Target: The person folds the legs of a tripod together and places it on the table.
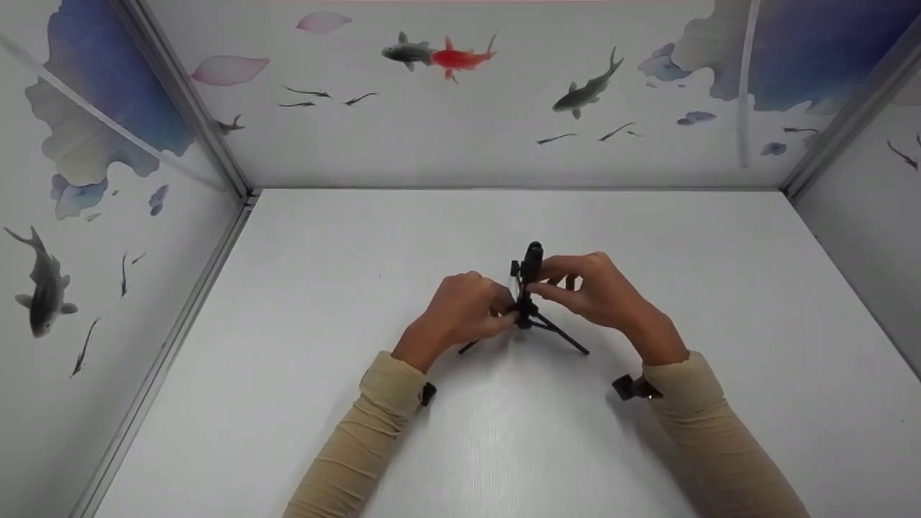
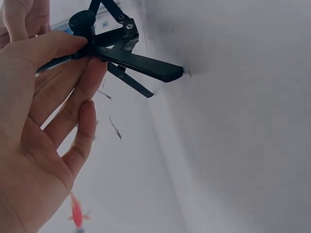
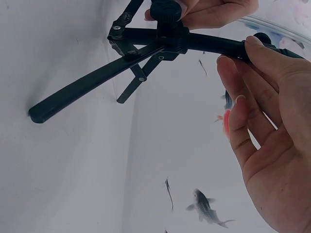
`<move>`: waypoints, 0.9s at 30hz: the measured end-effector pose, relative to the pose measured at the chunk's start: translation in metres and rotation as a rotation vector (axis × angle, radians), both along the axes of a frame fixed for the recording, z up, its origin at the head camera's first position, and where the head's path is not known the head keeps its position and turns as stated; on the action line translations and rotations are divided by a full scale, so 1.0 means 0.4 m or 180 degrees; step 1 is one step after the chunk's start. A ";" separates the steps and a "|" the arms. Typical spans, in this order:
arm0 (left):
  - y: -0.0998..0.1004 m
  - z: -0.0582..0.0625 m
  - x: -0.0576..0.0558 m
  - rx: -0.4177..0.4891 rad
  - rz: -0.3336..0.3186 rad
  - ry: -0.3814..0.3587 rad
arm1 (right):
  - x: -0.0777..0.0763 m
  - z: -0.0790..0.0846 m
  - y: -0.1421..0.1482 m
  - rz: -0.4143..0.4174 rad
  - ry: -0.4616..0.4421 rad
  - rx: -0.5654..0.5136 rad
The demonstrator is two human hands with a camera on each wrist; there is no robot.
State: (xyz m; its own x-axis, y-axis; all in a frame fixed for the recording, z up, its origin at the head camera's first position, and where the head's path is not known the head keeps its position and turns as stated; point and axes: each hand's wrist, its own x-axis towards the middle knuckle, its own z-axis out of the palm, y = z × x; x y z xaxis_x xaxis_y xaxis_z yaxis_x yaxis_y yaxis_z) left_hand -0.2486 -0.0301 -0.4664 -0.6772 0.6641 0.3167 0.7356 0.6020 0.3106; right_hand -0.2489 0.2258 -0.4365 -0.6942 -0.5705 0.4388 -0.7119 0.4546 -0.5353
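A small black tripod (image 1: 527,311) stands on the table in the head view, its legs spread and its column pointing up. From the left side, my left hand (image 1: 464,309) pinches it low down, near the hub where the legs meet. My right hand (image 1: 604,291) holds the upper column between thumb and fingers, from the right. A round black knob (image 3: 166,10) juts from the hub in the right wrist view, with the left fingers behind it. Jointed braces (image 2: 127,34) link the legs to the centre in the left wrist view.
The white table (image 1: 324,244) is enclosed by a back panel (image 1: 489,137) and side panels printed with fish and petals. Metal frame strips (image 1: 194,93) run along the corners. Black wrist-worn devices (image 1: 633,388) sit at both cuffs.
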 end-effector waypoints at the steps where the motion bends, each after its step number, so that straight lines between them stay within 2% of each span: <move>1: -0.001 0.001 0.000 0.0010 -0.0001 0.0001 | 0.000 0.000 0.000 -0.0003 0.0003 0.0005; 9: -0.002 0.002 0.001 0.0124 -0.0020 -0.0020 | 0.002 0.000 0.002 0.0002 -0.0076 -0.0004; 17: -0.005 0.002 0.001 0.0214 0.0000 -0.0110 | 0.000 0.004 0.001 0.0019 -0.0033 0.0016; 27: -0.005 -0.001 -0.006 0.0252 0.0021 -0.0199 | 0.004 0.006 0.002 0.0000 0.0075 -0.0286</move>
